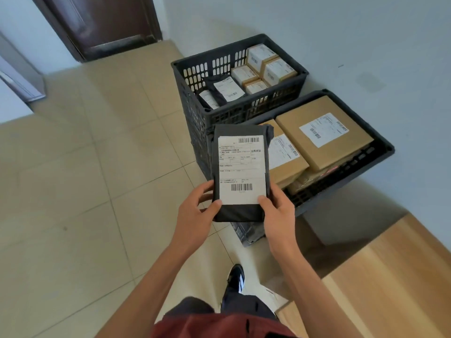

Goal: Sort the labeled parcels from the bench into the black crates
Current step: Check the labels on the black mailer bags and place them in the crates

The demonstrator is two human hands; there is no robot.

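A dark grey soft parcel (240, 213) with a white barcode label faces up in front of me. My left hand (195, 215) grips its lower left edge, thumb on the label. My right hand (278, 213) grips its lower right edge the same way. Behind the parcel, against the wall, stand two black crates. The far crate (195, 76) holds dark bags and several small labelled cartons. The near crate (380, 154) holds large flat brown cartons with white labels.
The light wooden bench (390, 284) fills the lower right corner. A grey bag (249, 232) lies on the tiled floor below the near crate. A dark door (105, 23) is at the back left. My shoe (235, 279) is on the floor.
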